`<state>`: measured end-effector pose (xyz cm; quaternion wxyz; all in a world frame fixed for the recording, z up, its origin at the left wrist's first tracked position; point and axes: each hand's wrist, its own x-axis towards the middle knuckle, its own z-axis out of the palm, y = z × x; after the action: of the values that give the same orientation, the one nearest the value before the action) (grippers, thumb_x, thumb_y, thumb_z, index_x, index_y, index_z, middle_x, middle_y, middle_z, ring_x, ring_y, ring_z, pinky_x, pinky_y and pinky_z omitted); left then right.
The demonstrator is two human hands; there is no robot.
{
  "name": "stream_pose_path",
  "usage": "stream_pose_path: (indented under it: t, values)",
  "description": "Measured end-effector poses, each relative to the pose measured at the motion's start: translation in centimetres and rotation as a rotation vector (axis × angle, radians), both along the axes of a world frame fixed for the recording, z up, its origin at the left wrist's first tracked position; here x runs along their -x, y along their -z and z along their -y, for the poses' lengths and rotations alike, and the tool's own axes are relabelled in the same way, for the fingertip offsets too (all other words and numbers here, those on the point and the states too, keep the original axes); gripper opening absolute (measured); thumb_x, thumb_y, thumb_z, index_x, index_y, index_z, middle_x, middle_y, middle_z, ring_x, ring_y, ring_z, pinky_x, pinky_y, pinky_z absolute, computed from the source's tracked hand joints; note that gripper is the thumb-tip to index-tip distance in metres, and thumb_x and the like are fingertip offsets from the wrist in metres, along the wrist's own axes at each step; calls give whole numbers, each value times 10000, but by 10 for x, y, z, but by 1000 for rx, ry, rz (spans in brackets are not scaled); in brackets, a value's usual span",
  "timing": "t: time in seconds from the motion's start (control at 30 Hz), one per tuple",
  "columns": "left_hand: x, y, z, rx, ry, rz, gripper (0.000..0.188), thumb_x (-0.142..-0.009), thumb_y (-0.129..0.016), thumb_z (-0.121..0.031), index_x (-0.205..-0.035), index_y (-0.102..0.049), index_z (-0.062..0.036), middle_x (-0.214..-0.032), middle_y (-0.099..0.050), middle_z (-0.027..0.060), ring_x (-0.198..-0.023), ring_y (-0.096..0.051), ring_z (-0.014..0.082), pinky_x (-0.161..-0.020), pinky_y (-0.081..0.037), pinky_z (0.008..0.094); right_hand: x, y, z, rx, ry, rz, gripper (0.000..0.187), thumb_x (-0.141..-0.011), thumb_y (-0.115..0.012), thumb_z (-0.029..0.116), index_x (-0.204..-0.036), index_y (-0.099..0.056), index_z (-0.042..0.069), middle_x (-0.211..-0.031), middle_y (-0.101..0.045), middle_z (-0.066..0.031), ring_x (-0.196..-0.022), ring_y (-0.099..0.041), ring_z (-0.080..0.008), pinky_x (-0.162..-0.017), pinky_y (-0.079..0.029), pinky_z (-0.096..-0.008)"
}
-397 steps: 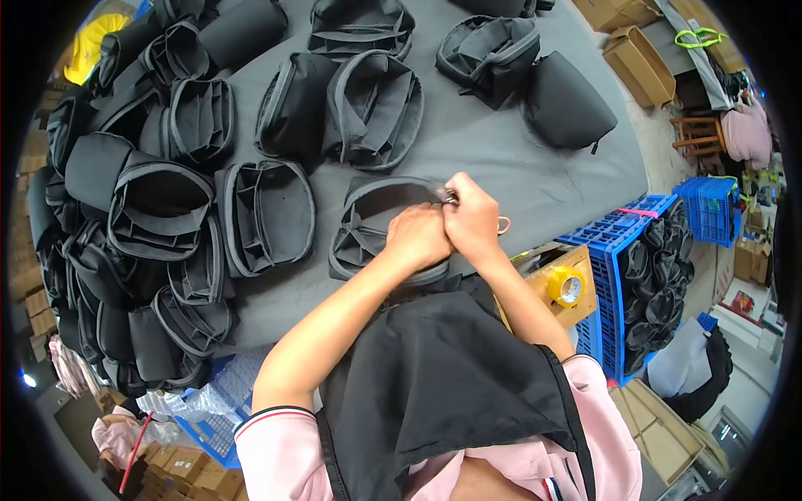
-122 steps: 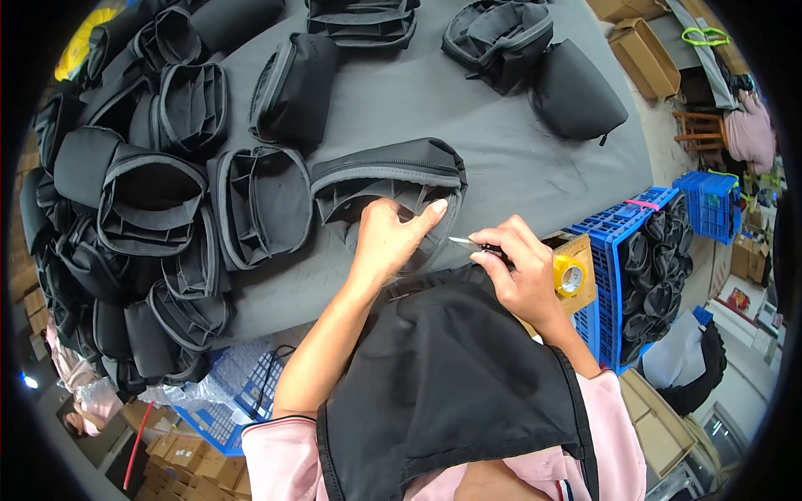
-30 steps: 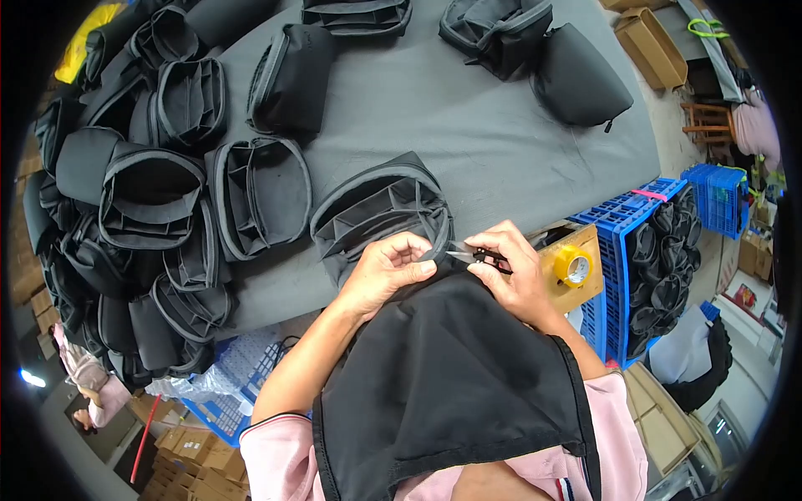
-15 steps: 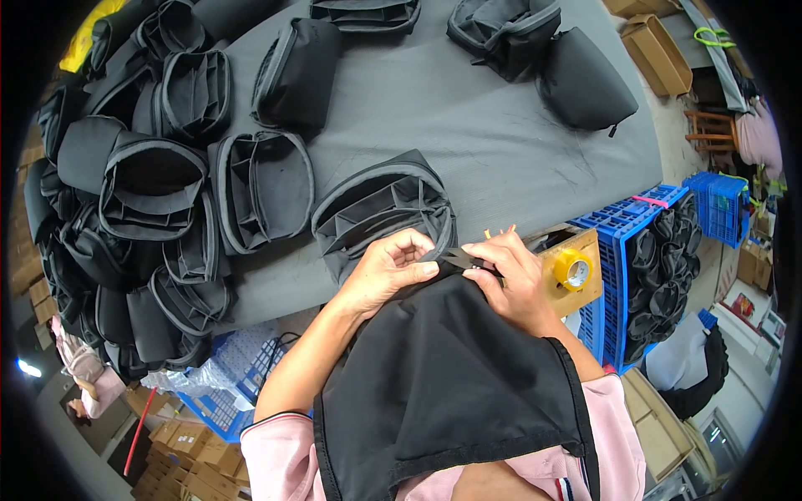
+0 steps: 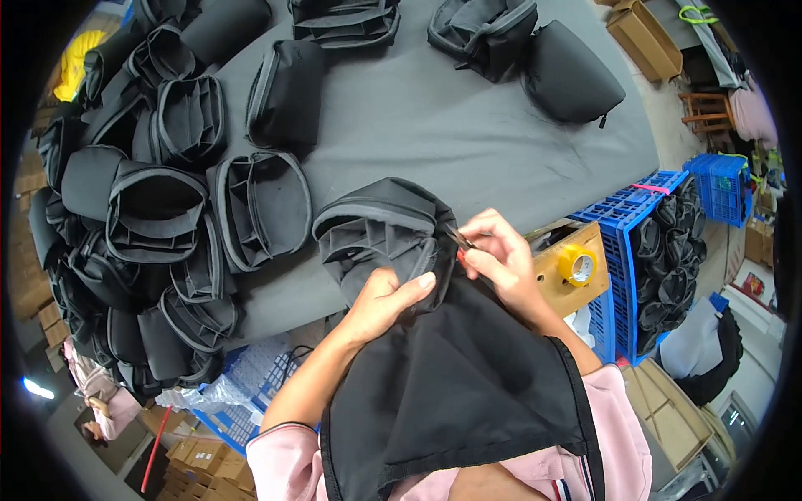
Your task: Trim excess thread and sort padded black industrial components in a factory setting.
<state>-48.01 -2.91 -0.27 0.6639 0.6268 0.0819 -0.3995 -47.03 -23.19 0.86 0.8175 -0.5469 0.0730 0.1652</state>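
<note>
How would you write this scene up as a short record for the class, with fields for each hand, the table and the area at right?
Left hand: the hand grips the near rim of an open black pouch
Right hand: the hand holds a small cutting tool, tips at the pouch's right side; contact unclear
Table: grey surface, with many dark pouches crowded at left
Right area: yellow tape roll on a wooden board; beyond it, a blue crate holding more dark pouches
</note>
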Motion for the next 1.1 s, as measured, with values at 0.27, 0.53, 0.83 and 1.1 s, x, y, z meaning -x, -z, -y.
stream_pose_path:
  t: [0.27, 0.53, 0.83, 1.1]
  values:
    - [-4, -15, 2, 171, -159, -150, 346, -830, -623, -354, -694, -610, -36, -637, -520, -45, -573, -423, 25, -478, -309, 211, 6, -11, 0, 438, -118, 229, 185, -751, -644, 12, -926, -591, -12, -869, -482, -51, -698, -548, -113, -628, -452, -228]
    - [0, -11, 2, 186, -121, -119, 328, -843, -605, -356, -831, -625, -28, -657, -496, -62, -575, -383, 21, -492, -276, 200, -1, -18, -7, 690, -100, 394, 191, -712, -674, 28, -893, -610, 31, -780, -496, -63, -630, -557, -159, -609, -462, -254]
    - [-33, -53, 30, 281, -750, -273, 323, -881, -552, -350, -872, -607, -32, -773, -596, -1, -652, -533, 76, -587, -422, 224, -9, -24, -4, 518, 68, 257, 182, -740, -627, -14, -914, -579, 10, -832, -475, -38, -678, -487, -90, -586, -403, -212]
    - [-83, 23, 21, 433, -1048, -211, 291, -916, -486, -323, -959, -528, -38, -937, -579, 58, -881, -571, 184, -821, -463, 333, -22, 13, -21, 466, 73, 201, 353, -676, -752, 72, -918, -494, 60, -693, -361, 37, -610, -341, -54, -556, -344, -193]
